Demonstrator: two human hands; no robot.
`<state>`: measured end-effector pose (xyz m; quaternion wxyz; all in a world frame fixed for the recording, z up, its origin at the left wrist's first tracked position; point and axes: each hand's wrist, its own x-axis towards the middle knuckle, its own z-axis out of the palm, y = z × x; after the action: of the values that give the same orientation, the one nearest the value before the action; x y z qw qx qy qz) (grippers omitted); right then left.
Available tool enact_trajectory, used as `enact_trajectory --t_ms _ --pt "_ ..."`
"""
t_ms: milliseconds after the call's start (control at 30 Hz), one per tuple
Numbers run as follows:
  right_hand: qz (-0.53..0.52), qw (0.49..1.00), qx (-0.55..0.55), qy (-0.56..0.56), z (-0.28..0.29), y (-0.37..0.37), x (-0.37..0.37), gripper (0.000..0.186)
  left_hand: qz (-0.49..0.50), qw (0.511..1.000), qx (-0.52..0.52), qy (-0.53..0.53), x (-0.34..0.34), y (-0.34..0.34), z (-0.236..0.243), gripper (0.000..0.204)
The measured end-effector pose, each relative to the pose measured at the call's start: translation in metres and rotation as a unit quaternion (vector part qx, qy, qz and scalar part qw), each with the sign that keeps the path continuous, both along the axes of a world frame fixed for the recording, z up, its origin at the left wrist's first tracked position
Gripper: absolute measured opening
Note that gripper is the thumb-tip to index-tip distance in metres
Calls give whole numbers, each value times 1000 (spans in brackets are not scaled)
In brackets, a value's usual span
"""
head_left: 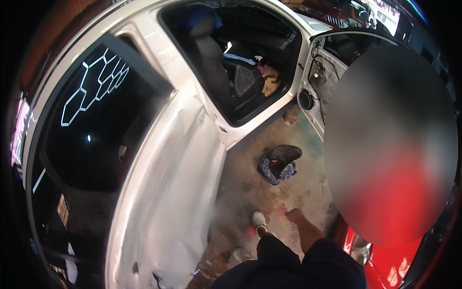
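Observation:
My right hand (294,215) hangs low over the stained concrete floor (250,192), below a dark short sleeve. Its fingers do not show clearly enough to say whether they are open or closed. Nothing can be made out in it. My left hand does not appear. Left of me, a white car's side panel (168,192) has a dull, hazy, uneven surface. Beyond my right hand, a dark shoe-shaped object (285,156) rests on a blue patterned cloth (276,174). My light shoe (259,219) stands close to that hand.
The front door (315,101) stands open with its inner workings bare. Inside, a spray bottle (260,62) and brown paper (271,82) lie beyond the dark seat (207,67). A tin-like container (291,115) sits under the sill. A red car (392,267) is at right, below a blurred patch.

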<state>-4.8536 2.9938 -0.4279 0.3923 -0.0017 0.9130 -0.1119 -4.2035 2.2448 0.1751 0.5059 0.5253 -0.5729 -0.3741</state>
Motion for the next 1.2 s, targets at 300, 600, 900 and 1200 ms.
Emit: enact_trajectory --t_ms 300,600,900,1200 --pt "287 932 -220 12 116 -80 112 50 -215 970 106 47 -40 136 0 75" --pt "293 951 -83 52 66 121 80 54 -112 992 -13 50 -122 384 9 72" --pt "259 951 80 -147 3 440 110 50 -146 988 3 60 -172 534 28 51" --pt "186 969 27 -163 -10 468 155 51 -180 982 25 58 -154 537 32 45"
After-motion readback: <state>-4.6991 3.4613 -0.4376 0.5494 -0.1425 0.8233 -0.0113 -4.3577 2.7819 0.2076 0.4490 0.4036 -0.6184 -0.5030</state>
